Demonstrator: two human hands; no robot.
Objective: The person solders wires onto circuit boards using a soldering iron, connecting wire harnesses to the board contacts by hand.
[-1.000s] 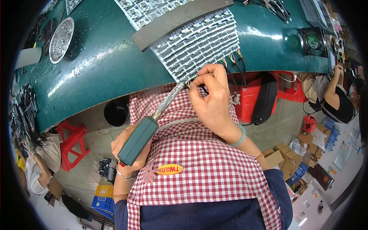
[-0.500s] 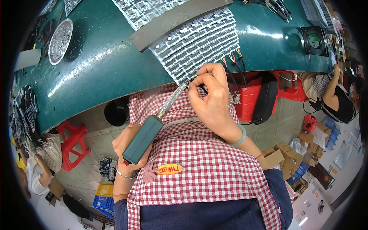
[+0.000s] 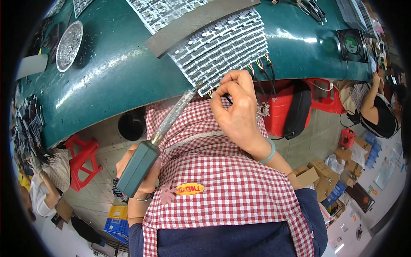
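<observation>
My left hand is closed around the dark green handle of a soldering iron. Its metal shaft slants up toward the near corner of a panel of circuit boards, with the tip at or just over the boards' edge. At that same edge, my right hand pinches thumb and forefinger together, apparently on a thin cable whose dark end shows below the fingers. Fine coloured wires with black cables hang from the panel's right side.
A flat grey metal bar lies across the panel on the green table. A silvery dish is at the left, a small fan at the right. Red stools and a black bin stand below. Other people sit at both sides.
The soldering iron has moved back down and left with my left hand, its tip shifting left away from my right fingertips. My right hand stays in place.
</observation>
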